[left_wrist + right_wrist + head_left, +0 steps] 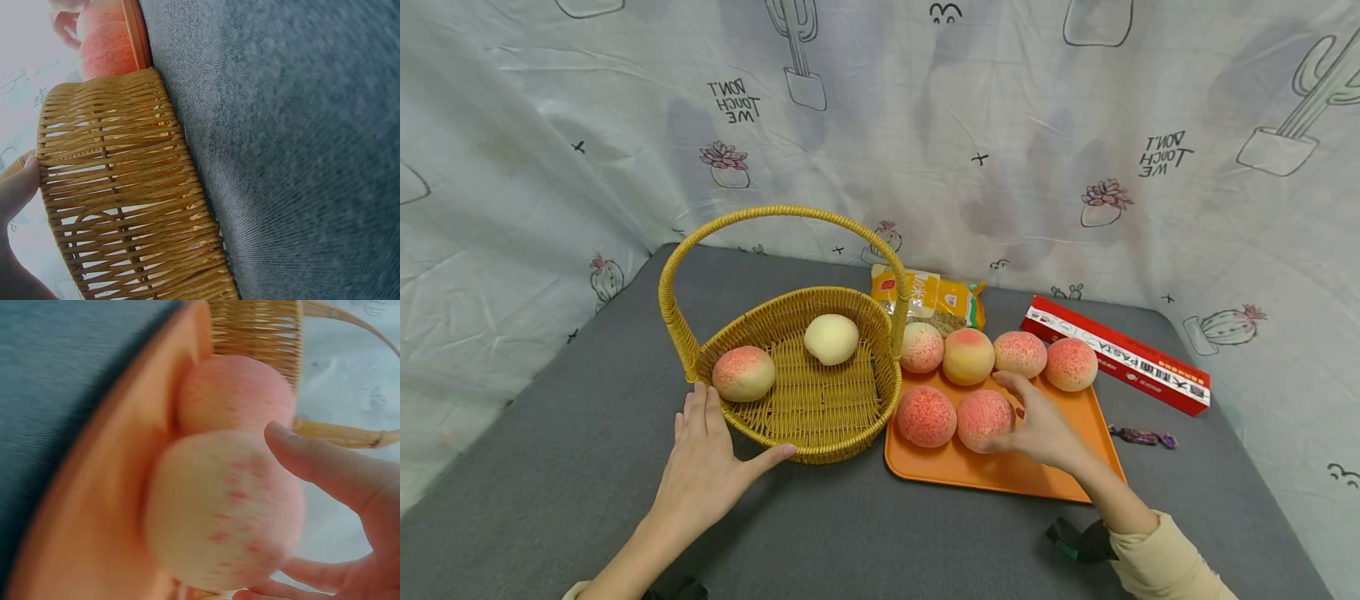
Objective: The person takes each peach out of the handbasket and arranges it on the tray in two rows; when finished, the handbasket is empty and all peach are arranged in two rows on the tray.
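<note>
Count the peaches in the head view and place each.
8. Wicker basket: one peach at left, one pale peach at back right. Orange tray: back-row peaches, four; front-row peaches, two. The basket could hide others behind it.

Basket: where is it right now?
Head view: the basket stands left of centre, just left of the tray, with the left hand at its near-left side.

A cream right sleeve (1168, 558), creased near its cuff (1138, 537), shows beside a black item (1092, 542) with a green patch (1066, 548); a matching sliver of left sleeve (574, 592) edges into frame. Left hand (707, 467) and right hand (1037, 425) are bare.
</note>
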Tool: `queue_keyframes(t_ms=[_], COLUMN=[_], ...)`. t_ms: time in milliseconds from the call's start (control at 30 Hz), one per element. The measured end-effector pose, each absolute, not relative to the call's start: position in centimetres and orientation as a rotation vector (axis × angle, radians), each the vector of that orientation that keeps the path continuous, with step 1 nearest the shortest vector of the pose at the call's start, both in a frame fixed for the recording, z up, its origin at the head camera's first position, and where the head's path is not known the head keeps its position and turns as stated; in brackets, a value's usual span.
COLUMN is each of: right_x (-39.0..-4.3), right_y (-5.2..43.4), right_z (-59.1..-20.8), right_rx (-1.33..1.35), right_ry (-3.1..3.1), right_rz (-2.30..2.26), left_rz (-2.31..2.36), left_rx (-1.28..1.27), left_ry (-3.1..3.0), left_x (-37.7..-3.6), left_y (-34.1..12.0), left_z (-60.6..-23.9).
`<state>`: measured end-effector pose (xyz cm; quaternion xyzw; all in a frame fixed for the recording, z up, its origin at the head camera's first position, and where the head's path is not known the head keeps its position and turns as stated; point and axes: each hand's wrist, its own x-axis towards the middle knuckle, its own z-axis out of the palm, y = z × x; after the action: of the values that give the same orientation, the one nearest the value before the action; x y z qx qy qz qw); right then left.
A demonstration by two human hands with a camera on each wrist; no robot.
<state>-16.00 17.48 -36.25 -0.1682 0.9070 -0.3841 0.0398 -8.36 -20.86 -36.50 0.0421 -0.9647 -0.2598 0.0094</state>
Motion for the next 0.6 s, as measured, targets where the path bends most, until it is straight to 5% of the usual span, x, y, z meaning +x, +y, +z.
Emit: queue_keyframes(t_ms=[600], right_x=[-15.6], right_y=[11.6], right_z=[-30.1], right_rx=[-0.800], right_ry=[2.609], right_rz=[-1.355], left_rz=[-0.840], left_rx=[0.131], left_ry=[-2.992], left_x=[-8.3], left_y=[-20.8], left_z=[-36.4])
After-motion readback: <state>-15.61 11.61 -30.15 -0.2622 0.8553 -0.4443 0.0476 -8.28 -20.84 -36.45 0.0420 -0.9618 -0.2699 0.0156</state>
